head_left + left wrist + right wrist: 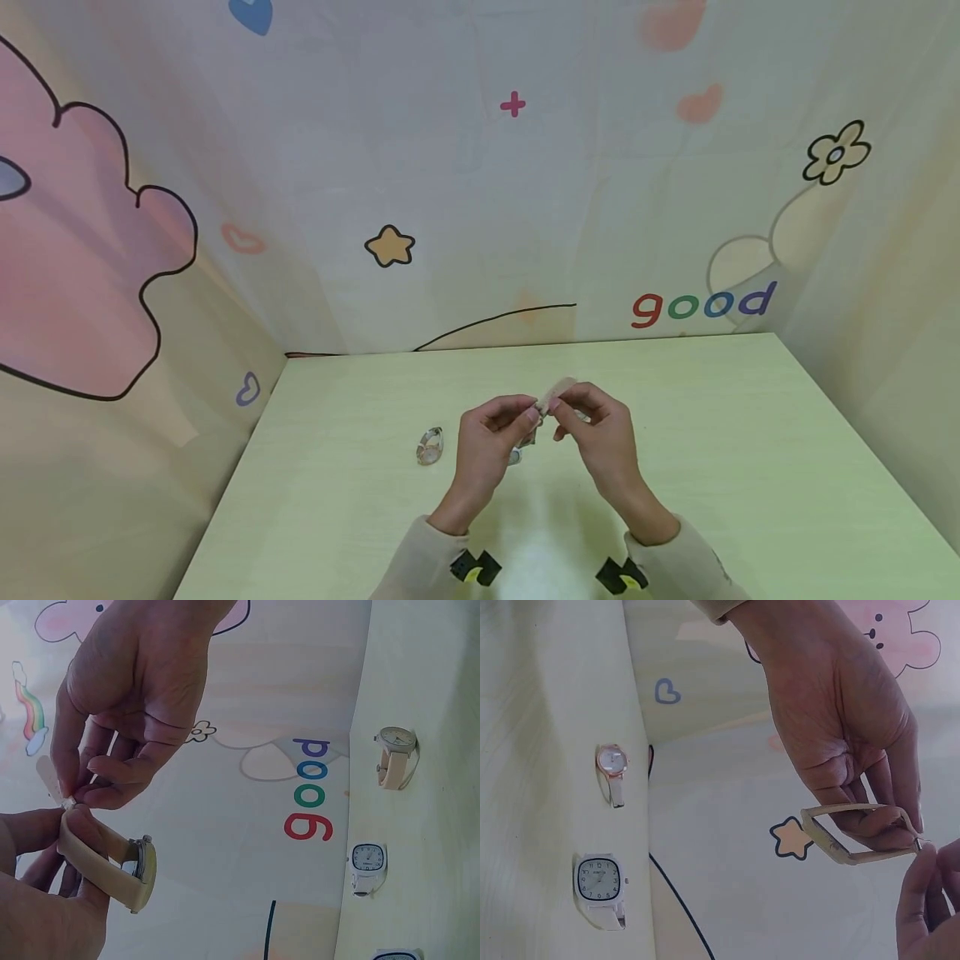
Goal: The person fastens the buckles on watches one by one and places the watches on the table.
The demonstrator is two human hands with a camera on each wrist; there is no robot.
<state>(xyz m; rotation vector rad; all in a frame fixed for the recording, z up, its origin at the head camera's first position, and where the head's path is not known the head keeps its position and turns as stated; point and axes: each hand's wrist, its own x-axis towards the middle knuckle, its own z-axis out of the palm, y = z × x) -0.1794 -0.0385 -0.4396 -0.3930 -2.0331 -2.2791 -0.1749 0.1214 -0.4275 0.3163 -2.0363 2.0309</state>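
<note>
Both hands meet over the table on a wristwatch with a beige strap (112,881). My left hand (485,437) grips it, with its fingers through the loop of the strap, as the right wrist view shows. With thumb and fingers my right hand (606,437) pinches the strap by the small metal buckle (69,802). The pale strap tip (558,389) sticks out past the buckle. In the right wrist view the watch case (826,836) is tilted, seen nearly edge-on, its dial mostly turned away.
Several other watches lie on the table (337,500). A rose-gold watch (430,447) is left of my hands. A square white watch (515,456) is partly hidden behind my left hand. Another, with a pinkish strap (394,772), lies to the right. A printed curtain (450,167) hangs behind the table.
</note>
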